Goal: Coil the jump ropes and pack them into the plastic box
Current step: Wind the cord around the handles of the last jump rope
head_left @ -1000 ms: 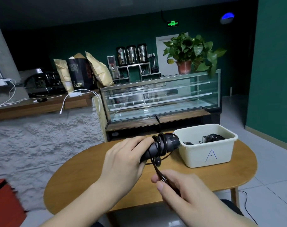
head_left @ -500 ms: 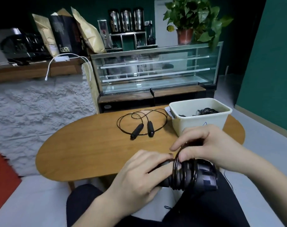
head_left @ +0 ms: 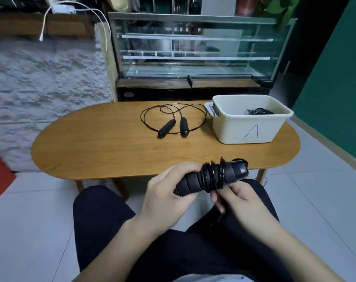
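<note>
1. Our left hand [head_left: 165, 192] grips the paired black handles [head_left: 195, 183] of the jump rope held over the lap, just short of the surface [head_left: 104, 147] edge.
2. Our right hand [head_left: 237, 198] pinches the loose cord end below the tight black coils [head_left: 212, 177] wound round those handles.
3. To finish well, we judge: keep tension, lay the last turns side by side, tuck the tail under a turn.
4. A second rope [head_left: 173, 121] lies uncoiled on the surface, beside the plastic box [head_left: 248, 127], which already holds dark coiled rope.
</note>
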The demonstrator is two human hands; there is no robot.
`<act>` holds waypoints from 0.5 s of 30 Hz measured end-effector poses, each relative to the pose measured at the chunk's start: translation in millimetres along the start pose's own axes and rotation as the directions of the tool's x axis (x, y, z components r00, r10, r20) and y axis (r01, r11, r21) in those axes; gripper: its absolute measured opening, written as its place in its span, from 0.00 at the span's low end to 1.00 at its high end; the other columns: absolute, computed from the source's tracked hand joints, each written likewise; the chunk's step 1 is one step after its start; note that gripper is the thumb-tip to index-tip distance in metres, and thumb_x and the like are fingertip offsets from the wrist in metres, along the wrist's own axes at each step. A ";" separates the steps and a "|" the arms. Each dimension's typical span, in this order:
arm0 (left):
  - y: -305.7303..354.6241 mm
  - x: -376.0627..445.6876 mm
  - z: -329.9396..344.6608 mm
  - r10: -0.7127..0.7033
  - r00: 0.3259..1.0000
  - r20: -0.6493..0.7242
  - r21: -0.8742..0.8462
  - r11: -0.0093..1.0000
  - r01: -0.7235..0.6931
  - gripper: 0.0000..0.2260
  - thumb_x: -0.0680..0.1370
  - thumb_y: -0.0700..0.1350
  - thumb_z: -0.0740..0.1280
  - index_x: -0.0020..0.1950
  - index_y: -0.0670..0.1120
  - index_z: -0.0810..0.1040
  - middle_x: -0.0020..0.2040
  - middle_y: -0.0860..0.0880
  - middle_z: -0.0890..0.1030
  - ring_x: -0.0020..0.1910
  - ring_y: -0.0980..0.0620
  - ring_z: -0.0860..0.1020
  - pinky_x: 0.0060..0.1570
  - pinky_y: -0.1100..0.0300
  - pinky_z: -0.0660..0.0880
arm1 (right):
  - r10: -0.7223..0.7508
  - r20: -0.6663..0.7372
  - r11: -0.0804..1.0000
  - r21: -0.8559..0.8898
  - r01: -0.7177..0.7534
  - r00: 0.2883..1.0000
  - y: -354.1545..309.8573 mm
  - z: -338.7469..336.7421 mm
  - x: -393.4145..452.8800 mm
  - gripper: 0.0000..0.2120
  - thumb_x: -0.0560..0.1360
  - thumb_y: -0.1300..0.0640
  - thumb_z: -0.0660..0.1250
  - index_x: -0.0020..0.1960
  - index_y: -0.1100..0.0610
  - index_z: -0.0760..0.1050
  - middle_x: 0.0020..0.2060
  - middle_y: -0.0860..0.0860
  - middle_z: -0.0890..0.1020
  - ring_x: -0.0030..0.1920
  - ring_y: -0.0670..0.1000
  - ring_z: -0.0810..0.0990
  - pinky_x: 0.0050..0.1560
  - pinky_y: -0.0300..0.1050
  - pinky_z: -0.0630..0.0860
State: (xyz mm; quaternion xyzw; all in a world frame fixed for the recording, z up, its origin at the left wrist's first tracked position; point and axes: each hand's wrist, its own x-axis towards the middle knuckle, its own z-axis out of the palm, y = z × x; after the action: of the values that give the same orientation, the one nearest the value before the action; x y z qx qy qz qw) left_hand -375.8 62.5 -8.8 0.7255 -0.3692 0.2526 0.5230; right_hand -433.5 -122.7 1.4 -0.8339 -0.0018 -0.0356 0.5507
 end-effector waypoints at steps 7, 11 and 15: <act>-2.9 -7.0 -3.8 -0.311 0.950 0.034 0.042 0.950 0.309 0.23 0.69 0.46 0.81 0.59 0.60 0.78 0.53 0.60 0.82 0.53 0.62 0.80 0.54 0.74 0.71 | -0.101 0.087 0.904 -0.408 0.128 0.991 -2.8 22.0 -25.4 0.08 0.83 0.51 0.59 0.54 0.54 0.72 0.33 0.48 0.81 0.34 0.46 0.81 0.41 0.44 0.77; -6.2 -10.6 -1.6 -0.373 0.925 0.072 0.095 0.926 0.365 0.22 0.70 0.49 0.80 0.52 0.61 0.68 0.46 0.57 0.79 0.45 0.56 0.77 0.44 0.71 0.70 | -0.111 0.094 0.764 -0.628 0.146 0.989 -11.3 17.4 -30.1 0.13 0.82 0.46 0.56 0.44 0.52 0.69 0.31 0.48 0.75 0.32 0.49 0.76 0.36 0.46 0.73; -3.8 -11.0 1.8 -0.314 0.949 -0.007 0.127 0.942 0.312 0.22 0.69 0.47 0.81 0.51 0.62 0.70 0.44 0.56 0.79 0.45 0.59 0.76 0.44 0.73 0.70 | -0.122 0.136 0.681 -0.709 0.182 0.983 -29.1 17.1 -37.2 0.16 0.82 0.42 0.54 0.41 0.50 0.64 0.30 0.47 0.71 0.34 0.52 0.75 0.37 0.49 0.73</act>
State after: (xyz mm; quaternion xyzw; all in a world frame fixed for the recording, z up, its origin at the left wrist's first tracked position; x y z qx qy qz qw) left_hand -379.4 64.5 -19.9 0.8081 -0.2360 0.1844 0.5071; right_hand -470.9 -94.2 19.1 -0.9802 -0.0785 -0.0465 0.1758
